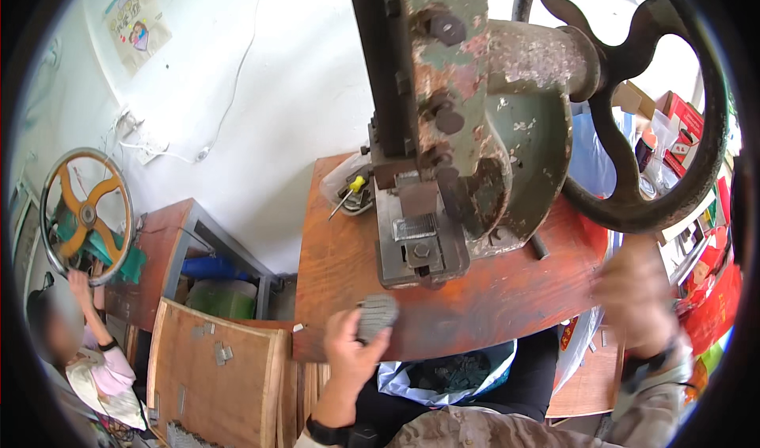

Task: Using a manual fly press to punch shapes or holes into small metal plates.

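Observation:
My left hand (348,345) is closed around a stack of thin grey ridged metal pieces (378,317), held over the front edge of the wooden table (475,313). Beyond it stands a worn green hand press (455,131). Its die block (419,250) sits on the tabletop, with a ridged metal piece (415,227) lying on it. At the right, my right hand (633,294) is just below the rim of the large dark handwheel (673,210). Motion blurs its fingers, so I cannot make out whether it holds anything.
A clear plastic tub (348,183) with dark parts and a yellow-handled screwdriver (355,187) stands left of the press. A bag of dark pieces (455,373) sits at my lap. At left, another person (99,369) grips a smaller handwheel (87,210). Boxes and bags crowd the right.

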Available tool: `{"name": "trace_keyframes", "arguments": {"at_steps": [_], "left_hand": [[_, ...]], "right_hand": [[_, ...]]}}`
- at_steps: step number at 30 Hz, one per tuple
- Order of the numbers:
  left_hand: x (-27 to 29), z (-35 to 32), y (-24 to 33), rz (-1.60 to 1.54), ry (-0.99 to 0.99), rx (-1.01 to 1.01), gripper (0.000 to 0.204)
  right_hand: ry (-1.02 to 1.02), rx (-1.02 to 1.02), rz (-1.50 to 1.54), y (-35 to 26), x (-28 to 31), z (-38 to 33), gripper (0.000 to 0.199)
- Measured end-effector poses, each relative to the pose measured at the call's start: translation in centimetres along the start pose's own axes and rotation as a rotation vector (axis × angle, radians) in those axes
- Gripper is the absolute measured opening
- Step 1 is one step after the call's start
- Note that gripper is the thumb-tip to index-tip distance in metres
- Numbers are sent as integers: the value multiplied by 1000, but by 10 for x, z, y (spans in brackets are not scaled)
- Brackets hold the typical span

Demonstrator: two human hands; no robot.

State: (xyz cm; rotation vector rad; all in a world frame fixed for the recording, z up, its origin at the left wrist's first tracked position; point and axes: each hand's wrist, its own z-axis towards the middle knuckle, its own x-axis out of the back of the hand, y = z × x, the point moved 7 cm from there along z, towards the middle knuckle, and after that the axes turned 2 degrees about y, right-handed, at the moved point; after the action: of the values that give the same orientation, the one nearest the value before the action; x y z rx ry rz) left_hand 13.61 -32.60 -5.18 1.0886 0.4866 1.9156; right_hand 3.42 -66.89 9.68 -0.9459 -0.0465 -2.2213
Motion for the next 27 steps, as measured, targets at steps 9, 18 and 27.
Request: {"name": "trace_keyframes", "arguments": {"at_steps": [9,18,27], "left_hand": [[-65,-9,26,-23,-197,-13,81],[-62,-9,24,94,-240,13,82],[-85,-2,33,232,-189,-131,44]], "right_hand": [[-405,74,-30,-38,-217,-7,71],[-379,-39,-165,-7,-227,-25,68],[-26,-287,166,28,-171,-47,40]]}}
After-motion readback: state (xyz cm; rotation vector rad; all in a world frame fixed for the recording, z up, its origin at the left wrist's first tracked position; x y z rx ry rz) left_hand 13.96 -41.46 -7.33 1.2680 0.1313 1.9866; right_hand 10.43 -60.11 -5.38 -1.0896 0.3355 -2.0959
